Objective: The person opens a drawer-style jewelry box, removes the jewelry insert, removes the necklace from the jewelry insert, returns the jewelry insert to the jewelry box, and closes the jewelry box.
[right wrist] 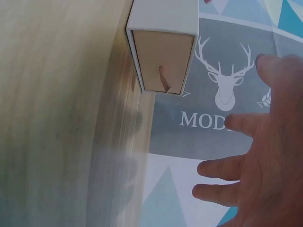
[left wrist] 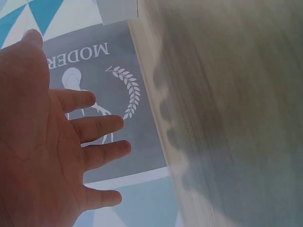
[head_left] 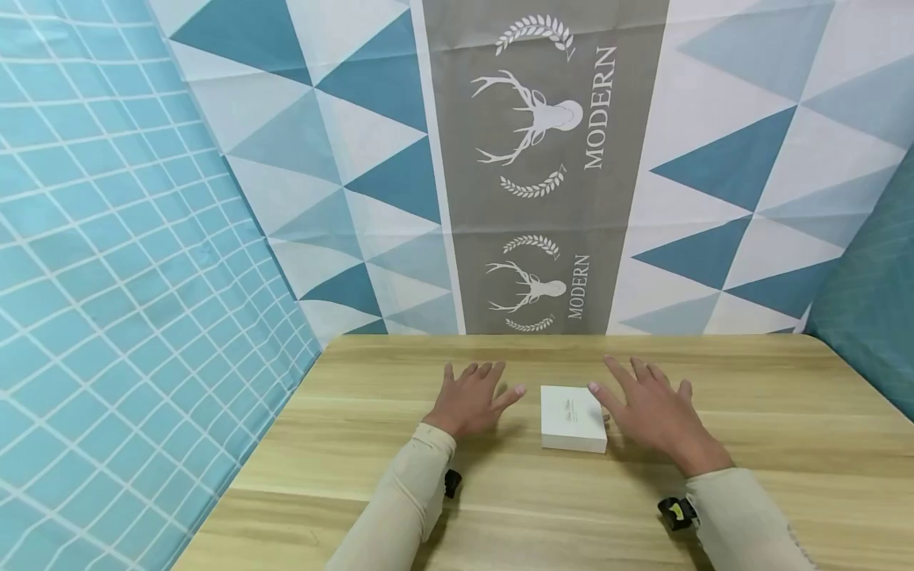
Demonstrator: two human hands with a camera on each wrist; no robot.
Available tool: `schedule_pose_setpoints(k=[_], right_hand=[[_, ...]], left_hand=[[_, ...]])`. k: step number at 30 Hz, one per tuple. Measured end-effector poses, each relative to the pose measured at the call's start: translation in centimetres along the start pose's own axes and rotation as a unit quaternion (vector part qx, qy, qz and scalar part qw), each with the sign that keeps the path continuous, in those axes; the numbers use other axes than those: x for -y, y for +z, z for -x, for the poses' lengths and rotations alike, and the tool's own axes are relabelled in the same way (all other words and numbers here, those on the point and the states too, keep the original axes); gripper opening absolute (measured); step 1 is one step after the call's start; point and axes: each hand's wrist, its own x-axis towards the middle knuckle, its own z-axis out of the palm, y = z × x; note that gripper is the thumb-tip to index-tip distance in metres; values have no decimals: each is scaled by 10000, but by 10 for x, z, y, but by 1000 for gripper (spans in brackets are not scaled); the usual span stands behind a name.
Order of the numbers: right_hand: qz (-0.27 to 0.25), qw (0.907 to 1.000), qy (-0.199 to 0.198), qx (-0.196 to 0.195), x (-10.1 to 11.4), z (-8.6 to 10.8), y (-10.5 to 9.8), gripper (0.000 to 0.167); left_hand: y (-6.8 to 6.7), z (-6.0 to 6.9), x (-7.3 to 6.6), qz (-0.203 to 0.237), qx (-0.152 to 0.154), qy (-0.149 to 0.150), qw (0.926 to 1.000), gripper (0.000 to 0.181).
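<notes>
A small white box (head_left: 571, 416) with faint lettering on top lies on the wooden table. In the right wrist view the box (right wrist: 163, 16) shows a tan end with a short brown ribbon tab (right wrist: 164, 79). To its left, the left hand (head_left: 473, 403) hovers palm down with fingers spread, holding nothing; the left wrist view shows that hand (left wrist: 42, 137) with straight fingers. On the other side, the right hand (head_left: 653, 412) is spread, its thumb tip near the box's right edge; whether they touch, I cannot tell. The right wrist view shows this hand (right wrist: 265, 156) empty.
The wooden table (head_left: 321, 444) ends at a patterned cloth (head_left: 531, 198) with deer heads and triangles behind it. A light-blue gridded cloth (head_left: 128, 277) hangs along the left side, and a teal cloth (head_left: 874, 293) stands at the right.
</notes>
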Motion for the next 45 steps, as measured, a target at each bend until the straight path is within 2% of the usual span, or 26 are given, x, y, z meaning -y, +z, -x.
schedule_pose_setpoints(k=[5,16,22,33,45], right_hand=[[1,9996,-37,-273,-3,-1,-2,77],[-93,9980,-191,-596,-4,-2,0,72],[-142,9983,-179,-530,-5,-3,4,73],[-133,9987,12,-499,-4,-1,0,75],[-117,9987,-51,-493,-5,-1,2,71]], left_hand=[[-1,-1,-2,154,-97,60,9998,77],[8,0,-7,296,-269,136,9991,73],[14,2,-8,299,-371,194,9987,70],[9,-1,-19,401,-431,381,9975,69],[15,-3,-23,730,-517,282,9956,64]])
